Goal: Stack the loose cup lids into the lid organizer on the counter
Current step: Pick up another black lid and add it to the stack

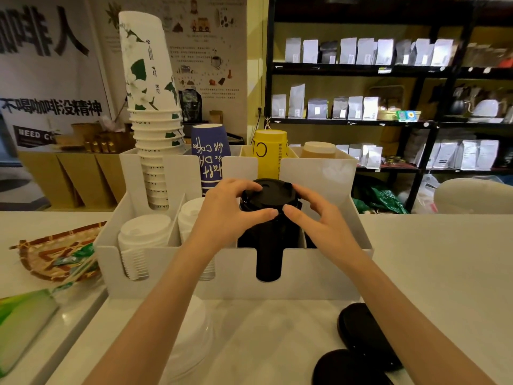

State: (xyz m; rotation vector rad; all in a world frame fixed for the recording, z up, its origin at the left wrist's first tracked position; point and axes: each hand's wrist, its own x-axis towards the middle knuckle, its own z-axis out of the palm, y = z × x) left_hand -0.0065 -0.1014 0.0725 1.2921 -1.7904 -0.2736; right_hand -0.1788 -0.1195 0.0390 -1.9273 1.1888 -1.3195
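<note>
A white lid organizer (313, 273) stands on the counter in front of me. Its third front slot holds a tall stack of black lids (268, 259). My left hand (230, 215) and my right hand (322, 218) both grip the top black lid (268, 194) of that stack from either side. Two stacks of white lids (140, 240) fill the left slots, the second partly hidden by my left arm. Loose black lids (363, 334) lie on the counter at the lower right, under my right forearm. Some white lids (194, 337) lie beneath my left forearm.
Paper cup stacks fill the organizer's back slots: white floral (151, 107), blue (211, 154), yellow (270, 152). A woven basket (47, 254) with packets sits at left, a green packet (22, 320) near the left edge. Black shelves with bags (388, 79) stand behind.
</note>
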